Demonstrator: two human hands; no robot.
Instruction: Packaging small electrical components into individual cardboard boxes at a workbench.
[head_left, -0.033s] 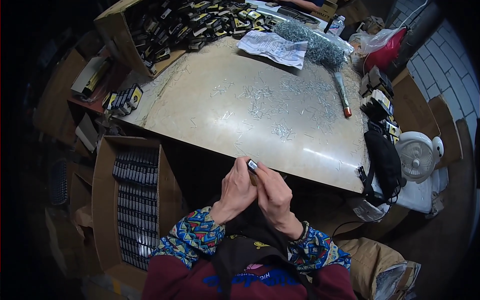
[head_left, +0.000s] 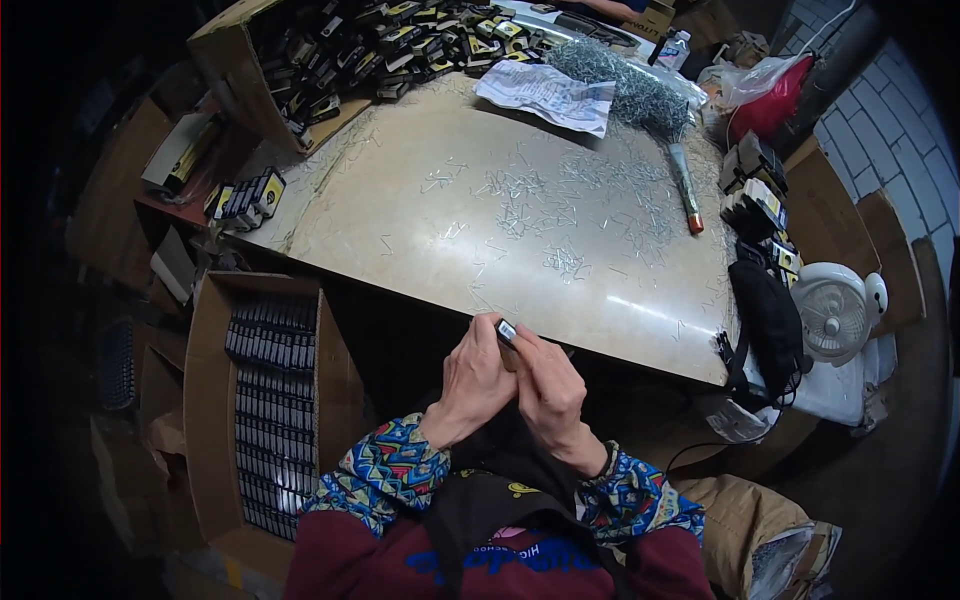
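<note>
Has 1 pale-topped table (head_left: 400, 210) across the middle of the frame, catching a bright streak of light (head_left: 655, 312) at lower right; shows white brick wall (head_left: 885, 125), upper right; darkens toward the left edge.

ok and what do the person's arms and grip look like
The left grip and right grip are ungloved. The lower sleeves carry a multicoloured geometric pattern with much blue; the upper sleeves are maroon. A dark band shows at the right wrist.
</note>
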